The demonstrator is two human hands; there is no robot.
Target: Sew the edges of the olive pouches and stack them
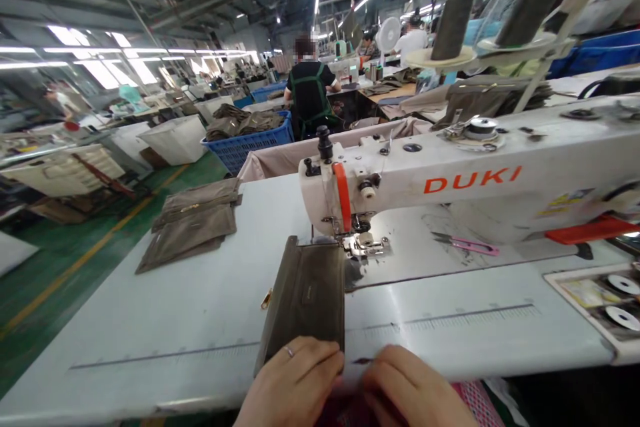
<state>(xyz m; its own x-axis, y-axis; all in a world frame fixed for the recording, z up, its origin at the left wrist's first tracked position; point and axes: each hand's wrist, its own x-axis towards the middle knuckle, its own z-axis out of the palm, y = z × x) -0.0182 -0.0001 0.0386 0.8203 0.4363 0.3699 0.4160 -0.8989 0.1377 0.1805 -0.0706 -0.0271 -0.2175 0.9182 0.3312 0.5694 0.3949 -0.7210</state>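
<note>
"What's on the worktop [150, 360]?"

"A white DUKI sewing machine [450, 180], with a stack of olive fabric pieces [193, 227] off to its left."

"And at the needle?"

"A folded olive fabric piece [305, 300], lying flat, its far end just beside the presser foot [365, 245]. Pink-handled snips [465, 245] lie to the right."

"Hands?"

"The left hand [290, 383] is curled, gripping the piece's near edge; the right hand [415, 390] is half-closed just beside it, its grip impossible to tell."

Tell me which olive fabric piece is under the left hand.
The dark olive rectangular fabric piece beneath the left hand; the other olive pieces lie stacked farther left, untouched.
</note>
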